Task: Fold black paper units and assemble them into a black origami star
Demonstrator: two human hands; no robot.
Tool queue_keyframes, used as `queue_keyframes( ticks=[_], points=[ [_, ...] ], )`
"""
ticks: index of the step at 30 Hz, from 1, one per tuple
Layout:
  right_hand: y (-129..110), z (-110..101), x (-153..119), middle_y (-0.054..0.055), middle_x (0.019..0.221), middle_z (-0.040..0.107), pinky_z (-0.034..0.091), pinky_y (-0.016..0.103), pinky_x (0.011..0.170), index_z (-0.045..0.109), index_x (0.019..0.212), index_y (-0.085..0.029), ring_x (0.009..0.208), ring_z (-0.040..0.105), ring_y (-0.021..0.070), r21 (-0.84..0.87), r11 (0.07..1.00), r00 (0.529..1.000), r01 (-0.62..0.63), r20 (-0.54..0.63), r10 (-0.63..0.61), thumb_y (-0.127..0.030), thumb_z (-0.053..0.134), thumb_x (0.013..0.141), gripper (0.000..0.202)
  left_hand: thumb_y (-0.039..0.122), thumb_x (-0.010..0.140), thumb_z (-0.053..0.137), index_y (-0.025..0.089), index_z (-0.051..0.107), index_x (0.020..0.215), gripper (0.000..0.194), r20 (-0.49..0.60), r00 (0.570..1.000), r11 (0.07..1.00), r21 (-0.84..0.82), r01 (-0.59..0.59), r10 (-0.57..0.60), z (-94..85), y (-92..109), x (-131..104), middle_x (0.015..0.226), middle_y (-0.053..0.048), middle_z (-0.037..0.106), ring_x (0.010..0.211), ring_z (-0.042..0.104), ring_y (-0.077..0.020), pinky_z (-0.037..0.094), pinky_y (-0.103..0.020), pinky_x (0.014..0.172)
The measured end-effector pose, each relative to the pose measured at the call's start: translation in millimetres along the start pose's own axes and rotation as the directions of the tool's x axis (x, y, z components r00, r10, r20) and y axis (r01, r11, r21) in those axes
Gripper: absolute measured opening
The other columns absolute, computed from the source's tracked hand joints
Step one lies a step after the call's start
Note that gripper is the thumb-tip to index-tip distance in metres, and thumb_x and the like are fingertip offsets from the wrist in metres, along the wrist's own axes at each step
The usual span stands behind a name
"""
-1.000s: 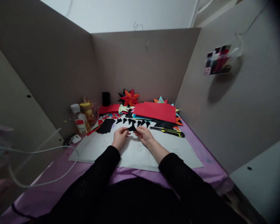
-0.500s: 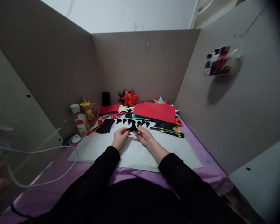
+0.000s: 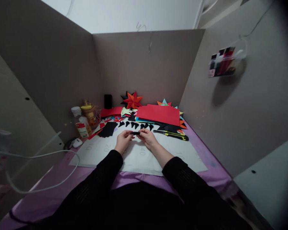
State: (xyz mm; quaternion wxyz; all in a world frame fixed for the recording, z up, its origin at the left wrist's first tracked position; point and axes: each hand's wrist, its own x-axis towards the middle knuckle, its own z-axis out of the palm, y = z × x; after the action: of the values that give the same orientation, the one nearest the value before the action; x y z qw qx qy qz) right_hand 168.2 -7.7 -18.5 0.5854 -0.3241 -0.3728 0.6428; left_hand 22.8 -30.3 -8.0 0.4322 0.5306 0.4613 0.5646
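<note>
A small black folded paper piece [image 3: 135, 133] is held between my two hands above the white sheet [image 3: 134, 163]. My left hand [image 3: 124, 140] pinches its left end, and my right hand [image 3: 147, 138] grips the right end. The piece looks thin and flat from this angle. Just beyond my fingers, several small black folded pieces [image 3: 127, 124] stand in a row. A stack of black paper [image 3: 108, 129] lies left of them. Right of my right hand are a yellow and black cutter [image 3: 179, 136] and another slim tool beside it.
Red sheets [image 3: 158, 114] lie at the back right, with a red-orange paper star [image 3: 133, 100] behind. Bottles [image 3: 83, 126] and a white case [image 3: 77, 142] stand at the left. A white cable [image 3: 43, 189] loops at the lower left over purple cloth.
The black piece between my fingers has tilted from a visible triangle to a thin edge-on strip. My hands have hardly moved. The whole view has shifted slightly.
</note>
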Motion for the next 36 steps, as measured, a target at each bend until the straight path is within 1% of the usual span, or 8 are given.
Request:
queue_keyframes(
  ticks=[5, 9, 12, 16, 21, 26, 30, 36],
  points=[
    [2, 1, -1, -0.001, 0.063, 0.063, 0.049, 0.025, 0.06, 0.061, 0.072, -0.016, 0.058, 0.062, 0.0122, -0.147, 0.985, 0.993, 0.086, 0.09, -0.073, -0.028, 0.075, 0.055, 0.025, 0.028, 0.068, 0.064, 0.012, 0.062, 0.083, 0.022, 0.035, 0.999, 0.999, 0.023, -0.022, 0.022, -0.2, -3, 0, 0.071, -0.006, 0.068, 0.066, 0.066, -0.0173, 0.048, -0.026, 0.059],
    [0, -1, 0, -0.001, 0.062, 0.063, 0.047, 0.025, 0.057, 0.061, 0.074, -0.015, 0.055, 0.061, 0.0124, -0.203, 0.971, 0.991, 0.127, 0.074, -0.114, -0.03, 0.073, 0.057, 0.025, 0.027, 0.068, 0.064, 0.012, 0.062, 0.088, 0.025, 0.089, 0.996, 1.0, 0.008, 0.006, -0.007, 0.0, 0, -1, 0.074, -0.007, 0.069, 0.07, 0.066, -0.0177, 0.05, -0.026, 0.061],
    [-3, -2, -1, -0.001, 0.06, 0.062, 0.046, 0.024, 0.053, 0.06, 0.074, -0.016, 0.052, 0.059, 0.0119, -0.249, 0.954, 0.985, 0.167, 0.08, -0.152, -0.031, 0.072, 0.059, 0.024, 0.035, 0.072, 0.062, 0.012, 0.063, 0.094, 0.032, 0.131, 0.991, 0.999, -0.029, 0.038, -0.034, -0.8, 1, 0, 0.079, -0.008, 0.07, 0.072, 0.066, -0.0181, 0.05, -0.026, 0.062],
    [-6, -2, -4, -0.002, 0.057, 0.06, 0.044, 0.024, 0.052, 0.06, 0.074, -0.017, 0.05, 0.056, 0.0115, -0.32, 0.921, 0.973, 0.222, 0.139, -0.187, -0.031, 0.069, 0.063, 0.02, 0.046, 0.074, 0.06, 0.011, 0.066, 0.093, 0.041, 0.125, 0.991, 0.996, -0.065, 0.061, -0.053, -3.0, -1, 1, 0.078, -0.01, 0.07, 0.069, 0.066, -0.0172, 0.051, -0.027, 0.065],
    [-6, -4, -5, -0.003, 0.055, 0.057, 0.041, 0.022, 0.05, 0.061, 0.074, -0.017, 0.05, 0.053, 0.0107, -0.375, 0.883, 0.953, 0.283, 0.214, -0.214, -0.032, 0.066, 0.067, 0.017, 0.044, 0.07, 0.065, 0.011, 0.068, 0.089, 0.039, 0.158, 0.984, 0.994, -0.061, 0.091, -0.08, -3.2, 1, 0, 0.081, -0.01, 0.07, 0.072, 0.065, -0.0176, 0.05, -0.027, 0.068],
    [-7, -5, -6, -0.003, 0.055, 0.057, 0.039, 0.022, 0.05, 0.06, 0.074, -0.018, 0.05, 0.051, 0.0104, -0.421, 0.857, 0.945, 0.296, 0.261, -0.198, -0.034, 0.064, 0.069, 0.018, 0.038, 0.07, 0.065, 0.011, 0.07, 0.086, 0.032, 0.169, 0.984, 0.999, 0.01, 0.052, -0.053, -1.8, 4, -3, 0.076, -0.009, 0.071, 0.069, 0.064, -0.017, 0.049, -0.026, 0.066],
    [-9, -3, -8, -0.003, 0.059, 0.057, 0.039, 0.023, 0.053, 0.059, 0.072, -0.018, 0.054, 0.051, 0.0109, -0.492, 0.794, 0.924, 0.357, 0.314, -0.22, -0.032, 0.061, 0.071, 0.014, 0.034, 0.07, 0.063, 0.012, 0.071, 0.086, 0.028, 0.159, 0.987, 0.999, 0.045, 0.027, -0.033, -1.9, 4, -5, 0.076, -0.008, 0.07, 0.068, 0.062, -0.0159, 0.048, -0.025, 0.066],
    [-9, 0, -12, -0.003, 0.061, 0.055, 0.037, 0.022, 0.055, 0.057, 0.067, -0.019, 0.057, 0.049, 0.0113, -0.596, 0.666, 0.892, 0.449, 0.338, -0.298, -0.028, 0.056, 0.072, 0.01, 0.034, 0.072, 0.06, 0.013, 0.071, 0.078, 0.025, 0.171, 0.985, 0.988, 0.149, -0.031, 0.006, -3.1, 4, -5, 0.068, -0.005, 0.068, 0.062, 0.059, -0.0147, 0.045, -0.024, 0.06]
  ],
)
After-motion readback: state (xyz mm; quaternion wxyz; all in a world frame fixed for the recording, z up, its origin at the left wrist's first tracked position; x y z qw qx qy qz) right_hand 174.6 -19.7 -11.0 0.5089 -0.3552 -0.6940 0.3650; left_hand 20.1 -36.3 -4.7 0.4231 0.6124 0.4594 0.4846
